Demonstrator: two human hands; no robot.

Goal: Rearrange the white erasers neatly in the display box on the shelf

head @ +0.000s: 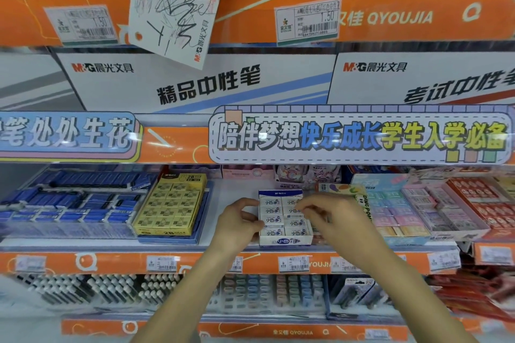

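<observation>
L hand point(237, 224) holds display box point(285, 239) side; R hand point(331, 217) grip apparently pinching a white eraser point(292, 201).

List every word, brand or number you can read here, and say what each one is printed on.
"M&G 晨光文具 精品中性笔": large white carton.
"考试中性": right carton.
"QYOUJIA": orange shelf strip.
"1.50": price tag.
"陪伴梦想快乐成长学生入学必备": banner.
"2B": yellow eraser box.
"小白净": white eraser display box.
Lower price tags: too blurred.
</observation>
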